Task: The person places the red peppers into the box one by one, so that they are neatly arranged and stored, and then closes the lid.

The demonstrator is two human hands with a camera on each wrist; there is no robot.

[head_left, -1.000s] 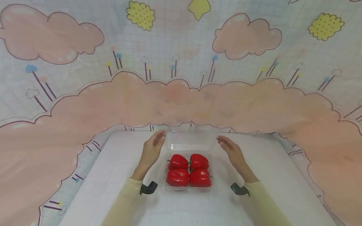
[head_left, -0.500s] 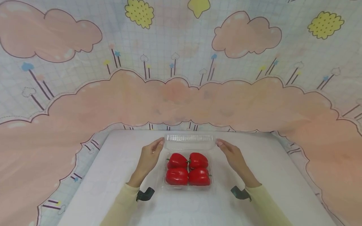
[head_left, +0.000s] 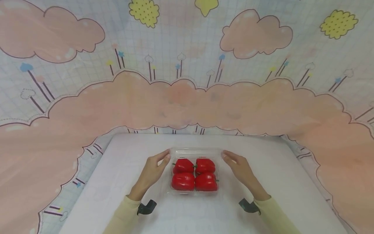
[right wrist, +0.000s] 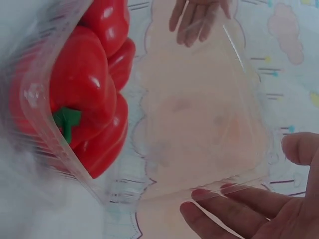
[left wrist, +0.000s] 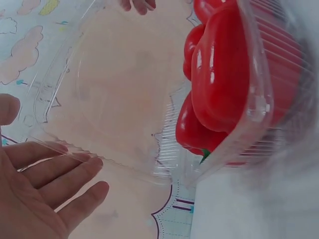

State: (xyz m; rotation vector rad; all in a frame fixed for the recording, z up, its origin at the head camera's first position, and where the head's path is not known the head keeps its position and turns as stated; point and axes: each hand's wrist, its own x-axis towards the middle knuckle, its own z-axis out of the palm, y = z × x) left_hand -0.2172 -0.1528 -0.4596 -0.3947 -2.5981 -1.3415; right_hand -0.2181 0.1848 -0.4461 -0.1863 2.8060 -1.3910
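Observation:
A clear plastic clamshell box (head_left: 193, 193) holds several red bell peppers (head_left: 182, 181) with green stems. Its hinged lid (head_left: 195, 151) stands raised at the far side, tilted above the peppers. My left hand (head_left: 152, 169) is at the lid's left edge, and in the left wrist view its straight fingers (left wrist: 75, 181) touch that edge from outside, the thumb held apart. On the opposite side my right hand (head_left: 240, 169) meets the lid's right edge; the right wrist view shows extended fingers (right wrist: 229, 211) against the plastic and the thumb apart.
The box stands on a white table (head_left: 102, 195). Behind the table hangs a cloth (head_left: 187, 104) printed with clouds. A black wrist camera (head_left: 147, 207) sits on the left wrist, another black wrist camera (head_left: 249, 205) on the right.
The lid has swung up and toward me from its laid-back position behind the box. Both hands have come nearer along with it, at its sides. The peppers stay in place.

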